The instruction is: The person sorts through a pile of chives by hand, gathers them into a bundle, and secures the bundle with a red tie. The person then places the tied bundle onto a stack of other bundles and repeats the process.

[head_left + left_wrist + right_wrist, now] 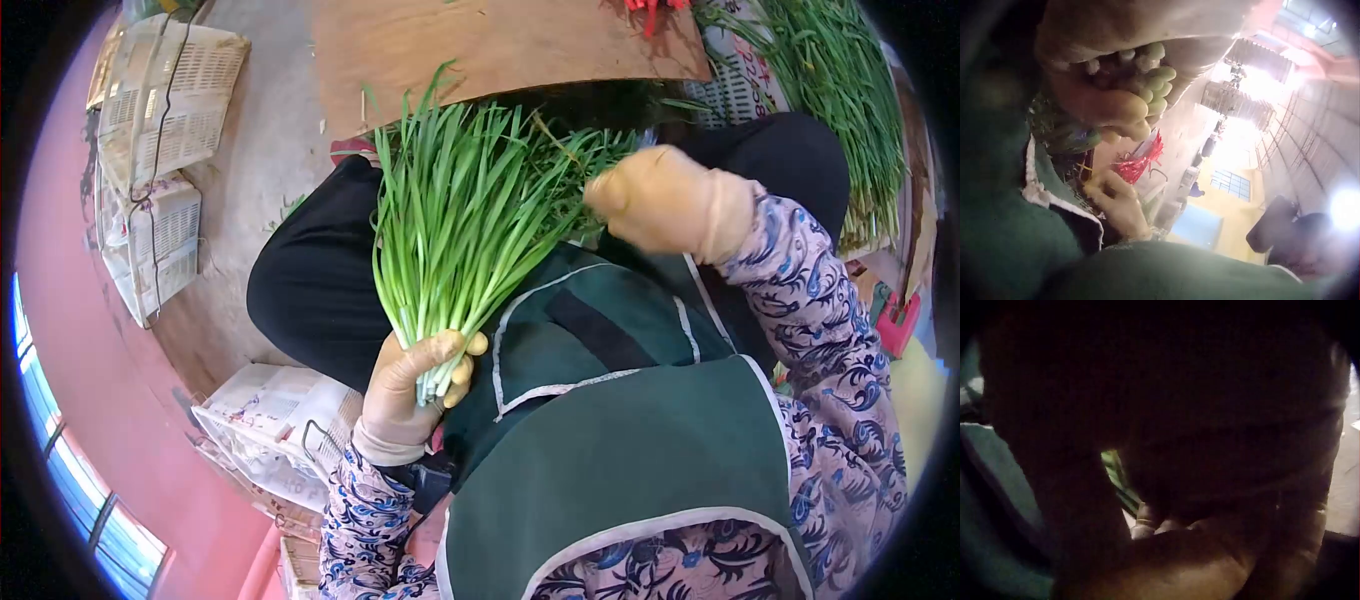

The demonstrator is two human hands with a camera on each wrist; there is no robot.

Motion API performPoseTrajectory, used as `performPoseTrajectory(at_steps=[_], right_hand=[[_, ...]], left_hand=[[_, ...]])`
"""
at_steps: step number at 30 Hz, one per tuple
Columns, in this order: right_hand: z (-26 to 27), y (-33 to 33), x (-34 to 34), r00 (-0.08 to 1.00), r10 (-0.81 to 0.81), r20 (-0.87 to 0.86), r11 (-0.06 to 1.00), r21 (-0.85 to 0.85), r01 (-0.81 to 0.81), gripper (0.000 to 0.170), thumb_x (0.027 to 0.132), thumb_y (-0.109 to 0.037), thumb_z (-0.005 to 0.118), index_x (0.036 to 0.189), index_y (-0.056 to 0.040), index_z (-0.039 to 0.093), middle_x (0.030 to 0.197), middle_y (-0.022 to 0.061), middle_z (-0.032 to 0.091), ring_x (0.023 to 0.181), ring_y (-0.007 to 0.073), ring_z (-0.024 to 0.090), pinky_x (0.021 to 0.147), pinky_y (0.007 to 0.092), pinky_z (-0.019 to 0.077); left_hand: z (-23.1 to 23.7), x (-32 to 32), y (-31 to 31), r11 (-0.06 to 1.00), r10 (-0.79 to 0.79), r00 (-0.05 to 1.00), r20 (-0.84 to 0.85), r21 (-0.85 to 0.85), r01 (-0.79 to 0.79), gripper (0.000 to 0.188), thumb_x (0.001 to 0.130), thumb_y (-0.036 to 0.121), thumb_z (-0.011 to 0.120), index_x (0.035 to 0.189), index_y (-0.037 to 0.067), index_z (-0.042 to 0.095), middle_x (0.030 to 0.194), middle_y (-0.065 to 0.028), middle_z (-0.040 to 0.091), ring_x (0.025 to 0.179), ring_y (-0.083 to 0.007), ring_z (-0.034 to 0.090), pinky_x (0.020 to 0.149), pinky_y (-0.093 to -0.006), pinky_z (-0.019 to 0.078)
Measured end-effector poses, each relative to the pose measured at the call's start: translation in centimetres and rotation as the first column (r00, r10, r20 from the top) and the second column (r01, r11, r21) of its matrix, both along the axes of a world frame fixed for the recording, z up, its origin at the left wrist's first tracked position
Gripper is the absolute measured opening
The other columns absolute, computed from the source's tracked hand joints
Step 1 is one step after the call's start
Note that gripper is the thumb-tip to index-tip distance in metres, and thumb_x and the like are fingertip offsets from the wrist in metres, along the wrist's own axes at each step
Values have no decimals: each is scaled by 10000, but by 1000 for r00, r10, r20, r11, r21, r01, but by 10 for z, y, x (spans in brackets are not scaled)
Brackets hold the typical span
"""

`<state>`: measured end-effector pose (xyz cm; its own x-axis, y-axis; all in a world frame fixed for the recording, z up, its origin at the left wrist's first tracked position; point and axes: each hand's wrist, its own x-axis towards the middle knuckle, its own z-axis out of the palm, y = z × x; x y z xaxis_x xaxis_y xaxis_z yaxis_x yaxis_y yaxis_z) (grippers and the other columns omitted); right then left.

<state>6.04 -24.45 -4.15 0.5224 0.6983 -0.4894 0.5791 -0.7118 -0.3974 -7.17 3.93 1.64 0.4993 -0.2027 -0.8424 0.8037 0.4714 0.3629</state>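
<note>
In the head view my left hand (405, 395), in a pale glove, grips a bunch of garlic chives (440, 230) by its white lower ends. The leaves fan out away from me over my lap. The left wrist view shows the cut ends (1149, 59) poking out between thumb and fingers. My right hand (660, 200), gloved too and blurred, is raised to the right of the bunch, over my knee. Its fingers are curled, and a thin yellowish stalk (556, 138) runs up to the fingertips. In the right wrist view the dark palm hides most of the grip.
More loose greens (600, 150) lie behind the bunch, between my knees. A wooden board (480, 45) stands in front. At the right, a large heap of chives (835, 110) lies by a white crate (740, 70). White plastic baskets (175, 95) line the left wall.
</note>
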Motion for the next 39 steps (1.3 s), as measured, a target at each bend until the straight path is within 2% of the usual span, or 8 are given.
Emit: performPoseTrajectory(at_steps=[6, 15, 18, 22, 27, 30, 37, 39], right_hand=[[21, -51, 65, 884, -466, 32, 700, 624, 347, 95, 848, -120, 649, 823, -53, 587, 651, 27, 555, 581, 143, 548, 541, 313, 463], [73, -84, 77, 601, -770, -214, 388, 590, 708, 92, 899, -68, 660, 862, -23, 589, 684, 15, 560, 581, 74, 530, 524, 222, 443], [55, -87, 85, 863, -501, 68, 676, 654, 340, 114, 898, -81, 666, 860, -13, 583, 704, 8, 557, 609, 82, 536, 530, 228, 443], [49, -63, 70, 742, -596, -308, 556, 508, 658, 64, 930, -137, 611, 919, -75, 603, 722, -50, 501, 653, 37, 457, 561, 188, 381], [-24, -9, 48, 792, -363, -491, 741, 363, 565, 249, 827, -14, 574, 1072, -20, 622, 923, 65, 671, 807, 120, 614, 704, 275, 508], [-70, 15, 27, 909, -180, 376, 983, 26, 184, 225, 792, -147, 648, 1012, -105, 625, 912, 119, 682, 834, 312, 664, 704, 410, 525], [-34, 4, 28, 887, -283, -366, 907, 199, 372, 362, 838, -375, 719, 892, -22, 660, 696, 91, 640, 672, 185, 633, 614, 360, 507], [-22, 9, 13, 549, -78, -832, 848, 234, 475, 671, 891, -615, 568, 1007, 38, 666, 872, 155, 690, 771, 222, 677, 715, 349, 547]], left_hand=[[3, 5, 0, 948, -228, 973, 29, 235, 215, 337, 791, 131, 732, 1037, -37, 574, 842, -132, 674, 558, -107, 582, 419, -207, 434], [42, 14, 9, 928, -184, 983, 3, 330, 173, 447, 710, 35, 748, 1096, -64, 548, 805, -126, 672, 559, -123, 584, 515, -221, 475], [73, 7, 16, 895, -53, 975, 215, 443, -49, 509, 731, 80, 694, 1142, -138, 488, 756, -208, 643, 408, -128, 493, 350, -227, 393], [86, -13, 34, 856, 322, 708, 628, 126, -501, 590, 780, 83, 636, 1249, -159, 371, 817, -284, 569, 376, -88, 433, 284, -180, 294], [55, 4, 19, 849, 527, 732, 432, -233, -474, 568, 842, 100, 649, 1285, -92, 349, 912, -187, 519, 419, -75, 384, 304, -180, 310], [44, 22, -2, 885, 456, 808, 372, -283, -369, 565, 844, 114, 662, 1285, -72, 363, 901, -167, 517, 467, -80, 431, 362, -175, 355], [4, 34, -26, 947, 295, 928, 229, -201, -252, 417, 857, 145, 635, 1191, -61, 494, 939, -165, 631, 560, -112, 533, 428, -210, 398], [-11, 40, -35, 979, 192, 941, 278, -122, -164, 349, 857, 143, 647, 1126, -56, 549, 923, -147, 658, 581, -118, 559, 441, -222, 417]])
